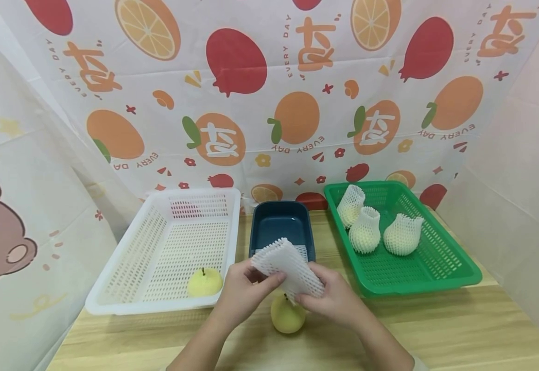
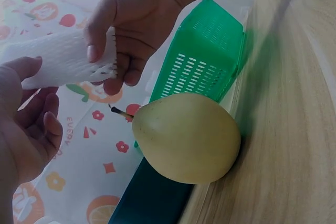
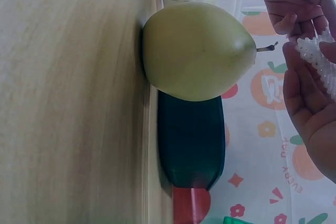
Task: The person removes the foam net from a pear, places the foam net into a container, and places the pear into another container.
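A flattened white foam net sleeve (image 1: 288, 265) is pinched between both hands above the table. My left hand (image 1: 246, 288) grips one end with thumb and fingers. The other end is held by my right hand (image 1: 331, 293), its thumb lying along the net in the left wrist view. Beneath them a bare yellow pear (image 1: 288, 315) stands upright on the table, stem up; the same pear (image 2: 186, 137) looms large in the left wrist view. Just behind the hands sits a dark blue tray (image 1: 282, 221) with more white netting (image 1: 300, 251) in it, partly hidden by the sleeve.
A white perforated basket (image 1: 100, 299) on the left holds one bare pear (image 1: 205, 282) in its near right corner. On the right, a green basket (image 1: 417, 286) holds three net-wrapped pears (image 1: 365, 232). A fruit-printed cloth (image 1: 292, 67) hangs behind the wooden table (image 1: 436, 324).
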The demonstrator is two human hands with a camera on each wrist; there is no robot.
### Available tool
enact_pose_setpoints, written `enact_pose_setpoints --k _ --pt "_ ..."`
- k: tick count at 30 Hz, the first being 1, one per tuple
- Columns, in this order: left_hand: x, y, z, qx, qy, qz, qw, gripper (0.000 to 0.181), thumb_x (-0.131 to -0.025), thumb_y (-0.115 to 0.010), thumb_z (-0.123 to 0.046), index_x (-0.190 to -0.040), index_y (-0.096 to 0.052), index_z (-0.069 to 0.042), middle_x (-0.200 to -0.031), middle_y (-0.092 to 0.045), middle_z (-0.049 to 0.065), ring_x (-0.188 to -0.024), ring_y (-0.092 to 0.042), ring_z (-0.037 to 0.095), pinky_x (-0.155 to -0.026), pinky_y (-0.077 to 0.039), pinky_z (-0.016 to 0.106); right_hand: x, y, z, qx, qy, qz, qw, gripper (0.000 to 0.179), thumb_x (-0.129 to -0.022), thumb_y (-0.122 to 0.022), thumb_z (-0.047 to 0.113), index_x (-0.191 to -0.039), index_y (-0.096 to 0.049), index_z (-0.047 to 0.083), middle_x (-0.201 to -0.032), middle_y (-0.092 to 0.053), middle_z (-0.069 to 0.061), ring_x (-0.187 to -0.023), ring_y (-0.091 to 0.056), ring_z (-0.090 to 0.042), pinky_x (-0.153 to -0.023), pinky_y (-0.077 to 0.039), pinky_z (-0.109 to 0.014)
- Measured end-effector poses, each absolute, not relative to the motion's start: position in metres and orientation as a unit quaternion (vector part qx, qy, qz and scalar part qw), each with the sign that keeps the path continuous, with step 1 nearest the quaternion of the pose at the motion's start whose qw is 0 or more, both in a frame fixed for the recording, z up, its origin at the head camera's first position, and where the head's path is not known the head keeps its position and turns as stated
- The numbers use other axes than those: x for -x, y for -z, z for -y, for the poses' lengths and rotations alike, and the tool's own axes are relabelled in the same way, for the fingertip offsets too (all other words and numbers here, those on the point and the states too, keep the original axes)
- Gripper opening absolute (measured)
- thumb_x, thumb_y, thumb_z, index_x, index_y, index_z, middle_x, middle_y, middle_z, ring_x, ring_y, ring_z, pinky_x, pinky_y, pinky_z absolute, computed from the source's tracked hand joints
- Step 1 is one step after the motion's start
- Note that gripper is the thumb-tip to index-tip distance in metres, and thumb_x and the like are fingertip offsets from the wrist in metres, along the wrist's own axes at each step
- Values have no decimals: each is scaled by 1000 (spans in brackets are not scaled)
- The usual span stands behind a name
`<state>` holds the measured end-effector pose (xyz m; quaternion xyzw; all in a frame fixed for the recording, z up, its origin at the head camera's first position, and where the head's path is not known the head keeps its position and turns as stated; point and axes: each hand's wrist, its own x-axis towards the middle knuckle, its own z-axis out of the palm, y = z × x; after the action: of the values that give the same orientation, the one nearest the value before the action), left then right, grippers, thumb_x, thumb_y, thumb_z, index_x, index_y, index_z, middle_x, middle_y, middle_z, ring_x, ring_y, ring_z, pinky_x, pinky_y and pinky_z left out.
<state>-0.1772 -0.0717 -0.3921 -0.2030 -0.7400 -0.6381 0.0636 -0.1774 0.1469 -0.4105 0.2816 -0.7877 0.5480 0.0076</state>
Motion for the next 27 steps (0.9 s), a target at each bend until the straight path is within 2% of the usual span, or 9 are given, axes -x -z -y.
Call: enact_pose_setpoints --k 5,10,15,22,25,27 --pt "177 392 73 192 656 726 73 29 -83 -78 -8 -110 -71 -4 -104 -73 15 -87 -69 13 -72 -60 32 178 410 -146 -284 -544 790 -4 42 -80 -75 5 -120 -64 13 -109 -70 -10 -90 -66 -17 -73 -58 -29" --pt "176 388 75 175 659 723 110 25 -82 -78 -7 -106 -71 -4 -102 -73 12 -86 -67 11 -71 -59 31 180 410 -145 -275 -533 800 -23 40 -79 -74 5 -117 -65 16 -108 -69 -5 -90 -64 -18 -73 -57 -28" --pt "177 385 79 154 676 709 129 22 -83 -77 -5 -103 -71 -3 -100 -73 10 -86 -68 12 -71 -59 29 183 411 -146 -261 -552 790 -46 43 -80 -74 6 -120 -62 16 -113 -66 -9 -96 -62 -24 -73 -57 -30" --pt "182 383 83 148 665 712 170 20 -82 -79 -8 -100 -71 -6 -94 -74 9 -82 -69 14 -69 -59 28 189 407 -150 -205 -644 735 -54 39 -89 -72 11 -124 -57 3 -117 -63 -24 -97 -68 -24 -73 -60 -33" --pt "185 385 84 138 656 720 179 21 -82 -80 -11 -101 -72 -6 -92 -74 10 -80 -68 13 -66 -58 24 194 406 -151 -162 -671 723 -27 39 -89 -72 12 -123 -59 -1 -113 -66 -23 -92 -68 -17 -72 -59 -26" --pt "188 386 84 127 637 738 181 27 -84 -79 -15 -108 -71 -7 -95 -74 9 -80 -68 14 -65 -57 23 198 406 -151 -136 -688 712 -12 38 -89 -72 12 -122 -60 -3 -110 -68 -20 -90 -69 -14 -72 -58 -25"
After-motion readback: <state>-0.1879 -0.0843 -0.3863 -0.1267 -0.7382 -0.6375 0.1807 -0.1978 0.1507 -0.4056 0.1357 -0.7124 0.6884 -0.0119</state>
